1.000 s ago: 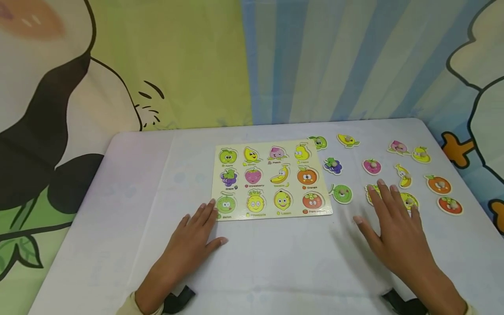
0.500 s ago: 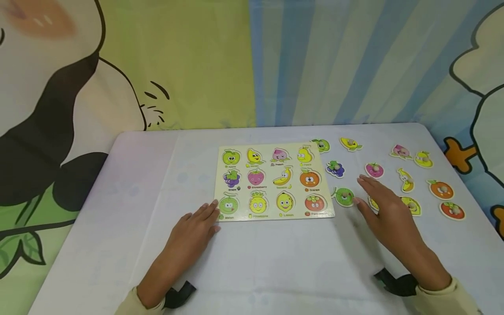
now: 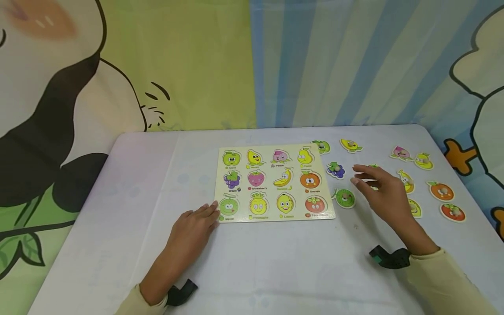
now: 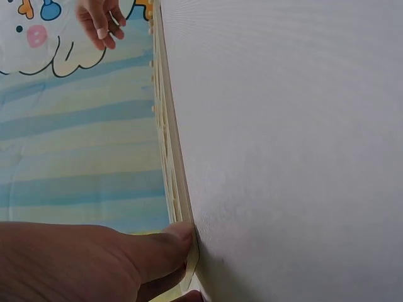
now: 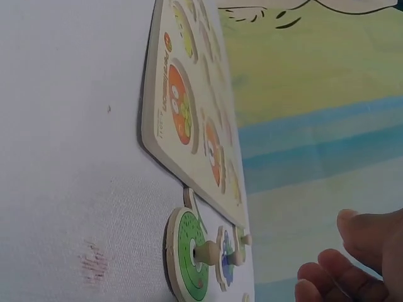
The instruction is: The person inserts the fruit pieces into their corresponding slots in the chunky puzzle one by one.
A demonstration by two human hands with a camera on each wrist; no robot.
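A cream fruit puzzle board (image 3: 269, 216) lies on the white table, its rows of fruit pictures set in shallow recesses. My left hand (image 3: 193, 229) rests at its near left corner, fingertips on the edge; the left wrist view shows the thumb (image 4: 167, 248) against the board's side. Over the loose pieces hovers my right hand (image 3: 383, 194), fingers loosely bent and holding nothing. Beneath it, the strawberry piece (image 3: 374, 166) is mostly hidden. Nearest its fingertips are the grape piece (image 3: 335, 169) and the green melon piece (image 3: 344, 198), which has a round wooden knob (image 5: 206, 253).
An apple piece (image 3: 323, 146) touches the board's far right corner. Farther right lie lemon (image 3: 350, 145), peach (image 3: 401, 153), pear (image 3: 423, 160), banana (image 3: 406, 180), orange (image 3: 441, 191) and persimmon (image 3: 453, 212) pieces. A printed curtain (image 3: 315, 65) stands behind the table.
My right hand has moved left and away from me, from spread fingers over the yellow pieces to bent fingers over the strawberry. The left hand stays at the board's corner, its thumb drawn in.
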